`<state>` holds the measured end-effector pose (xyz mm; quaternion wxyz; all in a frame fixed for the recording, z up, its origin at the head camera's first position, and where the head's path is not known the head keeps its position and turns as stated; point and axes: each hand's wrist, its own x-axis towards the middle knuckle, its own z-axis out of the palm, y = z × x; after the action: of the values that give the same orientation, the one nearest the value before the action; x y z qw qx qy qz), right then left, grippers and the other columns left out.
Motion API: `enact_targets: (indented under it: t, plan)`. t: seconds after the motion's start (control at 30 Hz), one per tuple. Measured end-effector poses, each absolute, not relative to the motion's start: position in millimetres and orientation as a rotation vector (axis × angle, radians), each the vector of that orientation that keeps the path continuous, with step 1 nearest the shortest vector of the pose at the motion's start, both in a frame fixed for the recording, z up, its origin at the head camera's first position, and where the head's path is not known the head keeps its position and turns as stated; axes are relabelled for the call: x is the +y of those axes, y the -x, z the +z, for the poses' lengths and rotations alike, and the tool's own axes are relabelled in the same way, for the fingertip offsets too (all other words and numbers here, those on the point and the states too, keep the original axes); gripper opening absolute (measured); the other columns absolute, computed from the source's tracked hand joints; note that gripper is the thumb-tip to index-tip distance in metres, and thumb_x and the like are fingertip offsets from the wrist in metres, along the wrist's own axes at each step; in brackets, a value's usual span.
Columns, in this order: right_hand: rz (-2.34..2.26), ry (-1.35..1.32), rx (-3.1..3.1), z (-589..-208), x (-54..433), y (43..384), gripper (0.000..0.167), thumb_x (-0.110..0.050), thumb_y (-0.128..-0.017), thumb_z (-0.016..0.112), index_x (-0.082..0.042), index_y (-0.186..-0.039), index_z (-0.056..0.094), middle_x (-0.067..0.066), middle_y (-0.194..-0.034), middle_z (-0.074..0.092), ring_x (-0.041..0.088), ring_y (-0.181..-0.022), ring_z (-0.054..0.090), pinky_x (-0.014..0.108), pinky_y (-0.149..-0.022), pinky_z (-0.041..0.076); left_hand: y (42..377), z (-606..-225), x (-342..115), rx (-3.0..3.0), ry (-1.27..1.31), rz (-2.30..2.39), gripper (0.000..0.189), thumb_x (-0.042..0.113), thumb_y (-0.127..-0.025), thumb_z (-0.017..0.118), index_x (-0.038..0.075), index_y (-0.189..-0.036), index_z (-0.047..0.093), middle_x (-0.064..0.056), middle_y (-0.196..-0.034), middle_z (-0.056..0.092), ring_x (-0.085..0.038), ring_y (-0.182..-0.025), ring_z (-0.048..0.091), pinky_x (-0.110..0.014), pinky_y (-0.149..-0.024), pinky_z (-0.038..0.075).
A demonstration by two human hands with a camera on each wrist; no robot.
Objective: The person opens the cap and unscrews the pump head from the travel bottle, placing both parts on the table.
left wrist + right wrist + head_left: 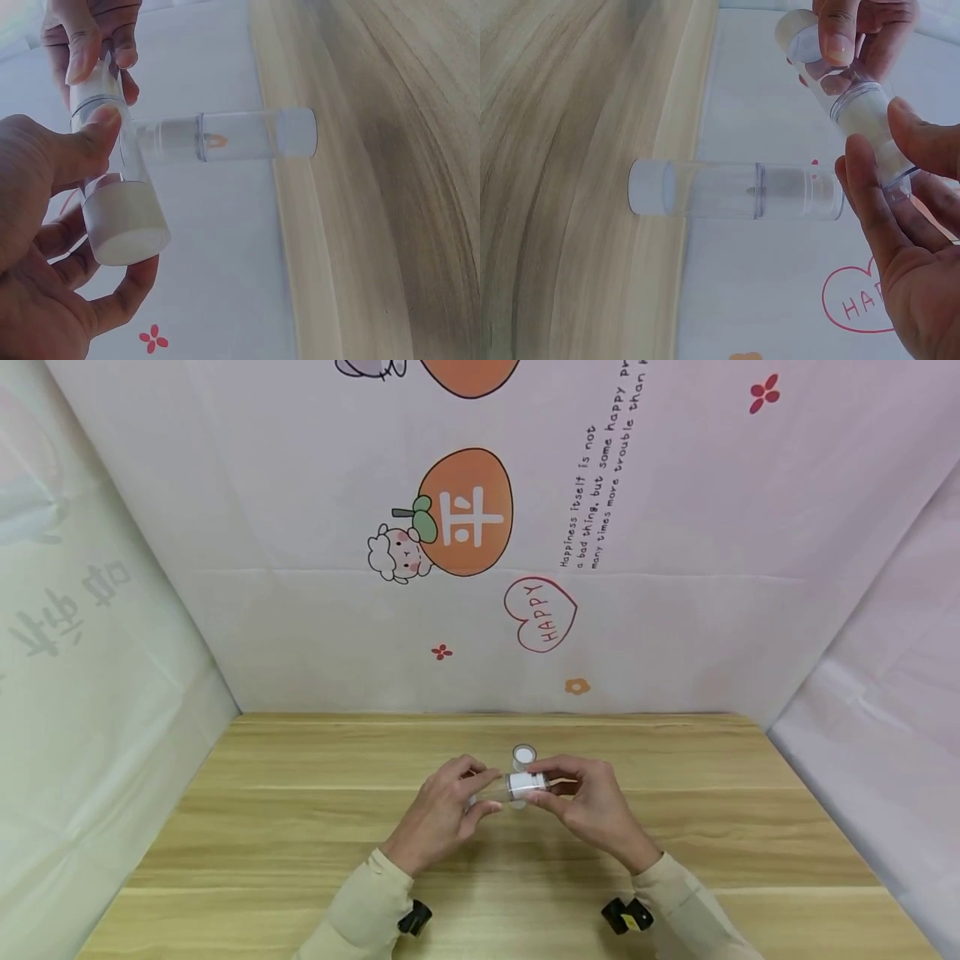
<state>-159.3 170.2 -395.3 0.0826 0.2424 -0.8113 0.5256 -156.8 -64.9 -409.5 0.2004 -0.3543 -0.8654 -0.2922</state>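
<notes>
A clear pump bottle (519, 786) with a white base (126, 225) is held sideways above the table between both hands. My left hand (442, 814) grips its clear body near the white base, thumb on one side and fingers on the other. At the opposite end, my right hand (596, 806) holds the clear cap (870, 124), through which a white pump top shows. The cap is on the bottle; whether it is loose, I cannot tell. A second, similar bottle (720, 189) stands upright on the table just beyond the hands, touched by neither.
The wood-grain table (315, 793) stretches out on both sides of the hands. Behind it rises a white printed cloth (337, 635), with more cloth hanging at left and right. Each sleeve has a black device (415, 917) near the wrist.
</notes>
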Motion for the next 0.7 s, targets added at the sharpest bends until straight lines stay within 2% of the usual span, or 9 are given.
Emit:
enact_targets:
  t: [0.13,0.43,0.7]
  plan:
    - [1.501,-0.742,-2.422,-395.6,168.9,158.5,0.028,0.000,-0.080,0.085,-0.004,-0.106,0.076,0.008,-0.101,0.075,0.022,-0.084,0.073,0.030,-0.069,0.060,156.6,-408.7,-63.3,-2.442,0.985,-0.805,0.038,0.017,-0.086,0.082,0.006,-0.121,0.073,-0.007,-0.107,0.064,-0.017,-0.089,0.059,-0.029,-0.070,0.052]
    - [1.454,-0.801,-2.505,-388.2,170.5,158.7,0.029,0.004,-0.081,0.082,0.001,-0.109,0.075,0.015,-0.108,0.074,0.028,-0.086,0.074,0.030,-0.070,0.060,157.7,-409.3,-61.8,-2.452,1.019,-0.714,0.039,0.018,-0.086,0.081,0.006,-0.122,0.073,-0.006,-0.106,0.063,-0.017,-0.093,0.058,-0.029,-0.076,0.053]
    - [1.474,-0.860,-2.543,-383.9,173.2,159.6,0.027,0.005,-0.082,0.080,0.000,-0.108,0.075,0.015,-0.107,0.074,0.027,-0.086,0.073,0.030,-0.071,0.060,158.5,-411.2,-62.7,-2.430,1.071,-0.727,0.039,0.016,-0.086,0.082,0.003,-0.122,0.072,-0.005,-0.106,0.061,-0.016,-0.092,0.057,-0.026,-0.077,0.052]
